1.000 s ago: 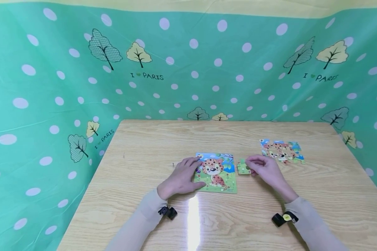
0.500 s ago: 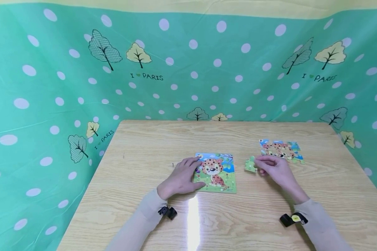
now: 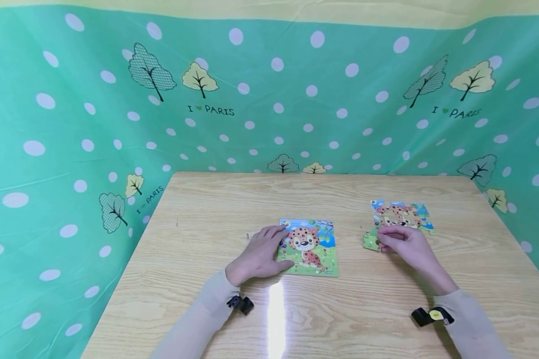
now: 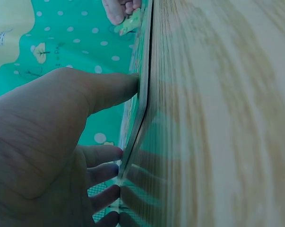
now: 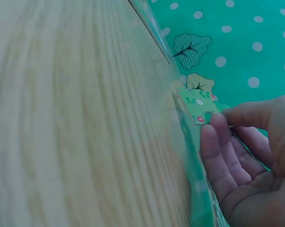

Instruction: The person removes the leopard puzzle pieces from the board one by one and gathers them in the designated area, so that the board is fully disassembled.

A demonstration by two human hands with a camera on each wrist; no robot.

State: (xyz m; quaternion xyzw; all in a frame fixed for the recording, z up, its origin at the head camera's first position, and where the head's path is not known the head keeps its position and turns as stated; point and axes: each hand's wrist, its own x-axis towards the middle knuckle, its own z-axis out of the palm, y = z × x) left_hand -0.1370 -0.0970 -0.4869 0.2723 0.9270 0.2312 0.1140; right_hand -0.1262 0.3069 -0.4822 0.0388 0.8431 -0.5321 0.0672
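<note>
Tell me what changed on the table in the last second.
The right hand, pinching a green piece, carried it rightward, away from the picture board, to the near left corner of the part-built puzzle. It keeps hold of the piece. The left hand stayed resting on the board's left edge; board and puzzle did not move.

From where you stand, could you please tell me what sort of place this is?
Probably a screened-off tabletop recording booth: a light wooden table hemmed in by a green polka-dot "I love Paris" cloth backdrop, with a colourful leopard jigsaw board under the left hand.
</note>
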